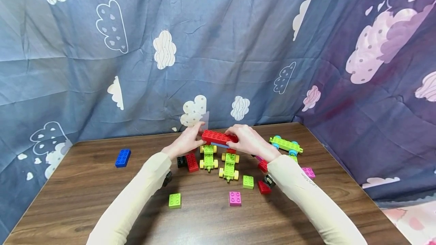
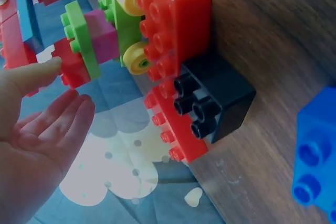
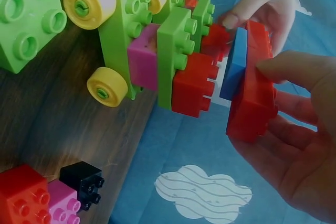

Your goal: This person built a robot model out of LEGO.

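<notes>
- Red bar [image 1: 218, 137] with blue piece [image 3: 234, 66] attached underneath, held up near the red bricks [image 3: 190, 90] atop two green cars [image 1: 229, 166] with yellow wheels.
- Right hand [image 1: 247, 139] gripping the bar, thumb on one side, fingers on the other.
- Left hand [image 1: 185, 141] beside the bar's left end, fingers relaxed, apart from the thumb; contact impossible to tell.
- On the worktop [image 1: 201, 226], pink brick [image 1: 235, 198] nearer the front, blue brick [image 1: 123, 158] far left.
</notes>
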Motion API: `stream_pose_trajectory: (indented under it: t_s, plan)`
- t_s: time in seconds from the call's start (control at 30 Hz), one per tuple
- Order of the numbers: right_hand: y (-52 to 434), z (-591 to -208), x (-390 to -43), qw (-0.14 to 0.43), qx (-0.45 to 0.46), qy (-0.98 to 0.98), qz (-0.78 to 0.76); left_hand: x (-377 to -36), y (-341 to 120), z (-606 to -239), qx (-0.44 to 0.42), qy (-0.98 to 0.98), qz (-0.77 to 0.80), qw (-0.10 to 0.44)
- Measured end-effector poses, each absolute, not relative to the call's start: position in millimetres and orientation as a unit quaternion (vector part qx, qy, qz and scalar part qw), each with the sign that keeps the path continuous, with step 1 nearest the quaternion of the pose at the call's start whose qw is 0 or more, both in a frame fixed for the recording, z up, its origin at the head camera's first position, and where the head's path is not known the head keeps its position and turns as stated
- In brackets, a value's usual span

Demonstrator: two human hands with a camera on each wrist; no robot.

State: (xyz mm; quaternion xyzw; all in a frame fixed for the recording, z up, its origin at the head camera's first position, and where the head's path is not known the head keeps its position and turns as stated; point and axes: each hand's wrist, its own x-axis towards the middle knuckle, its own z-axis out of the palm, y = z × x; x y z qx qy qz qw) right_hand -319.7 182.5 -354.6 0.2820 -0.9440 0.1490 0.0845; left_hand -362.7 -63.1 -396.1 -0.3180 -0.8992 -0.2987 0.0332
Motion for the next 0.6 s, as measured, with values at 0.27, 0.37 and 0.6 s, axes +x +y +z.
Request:
stream_pose_trajectory:
  t_s: [0.27,0.37,0.6]
  plan:
    - [182.2,-358.1,-323.9,0.090,0.268,-0.949,0.138,-359.4,-61.7,-383.7,-0.356,-0.898,-0.259,0.021]
    - [181.4,-358.4,-325.0,0.089,0.265,-0.951,0.135,-358.6,-59.1,-382.2,-0.367,-0.900,-0.234,0.029]
    - [181.4,-358.4,-325.3,0.082,0.271,-0.949,0.140,-362.9,-54.4,-382.3,-0.379,-0.902,-0.205,0.041]
